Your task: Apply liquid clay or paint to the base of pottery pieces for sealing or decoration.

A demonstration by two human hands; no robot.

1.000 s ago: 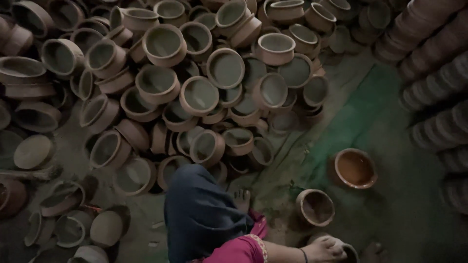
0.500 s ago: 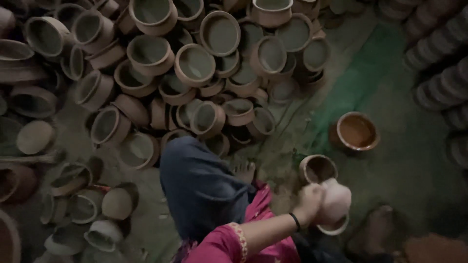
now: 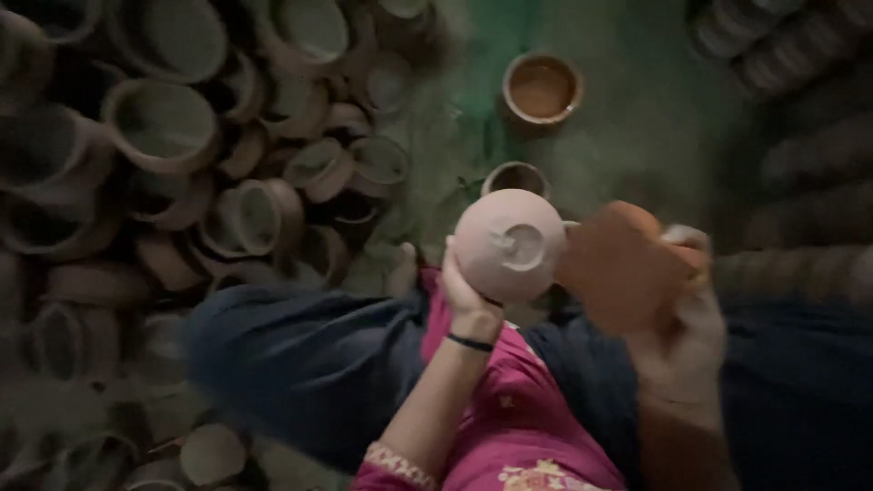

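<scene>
Head view: the left hand [image 3: 471, 293] is wrapped around the side of a pale pot [image 3: 509, 244], fingers curled on its lower left, holding it up in front of the lap with its rounded bottom turned toward the camera. A dark band sits on that wrist. The pot's base shows a small rough mark near its middle.

The right hand [image 3: 684, 318] is closed on an orange-brown cloth [image 3: 623, 264], which is blurred; the cloth sits just right of the pot and touches or nearly touches its right edge, which of the two cannot be told. The two hands are apart, one on each side of the pot.

Below the hands are a pink garment [image 3: 509, 409] and dark blue trouser legs [image 3: 309, 355] spread to left and right. A bare foot [image 3: 402, 270] shows just left of the left hand.

On the green floor [image 3: 637, 127] beyond the pot stands a small cup [image 3: 516, 178], partly hidden by the pot, and farther off a bowl [image 3: 542, 87] with orange-brown liquid. A big heap of clay pots [image 3: 182, 155] fills the left side, lying at all angles. Stacked pots [image 3: 782, 55] line the upper right, dim and blurred.
</scene>
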